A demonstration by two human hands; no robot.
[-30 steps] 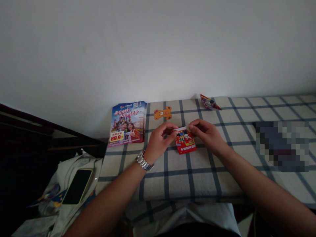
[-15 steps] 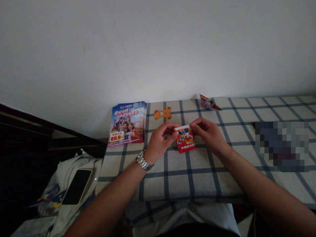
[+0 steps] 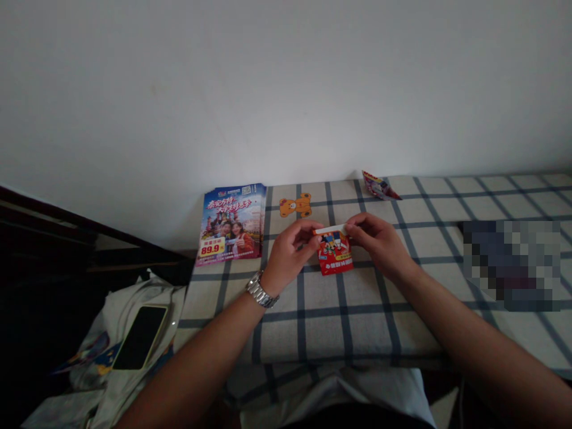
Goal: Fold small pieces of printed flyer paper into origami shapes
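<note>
- The folded red leaflet (image 3: 334, 253) lies on the checked tablecloth (image 3: 357, 310), at about 12 o'clock from the person's body.
- The left hand (image 3: 289, 250) pinches the left end of its turned-over top edge between thumb and forefinger.
- The right hand (image 3: 379, 241) pinches the right end of that edge the same way.
- Step in hand, judging by the grip: creasing that top fold.
- Next, the fingertips likely need to press evenly along the fold.
- A stack of flyers (image 3: 230, 223) lies at 10 o'clock of the leaflet, a bear print (image 3: 295, 205) at 11, another folded paper (image 3: 379, 186) at 1.
</note>
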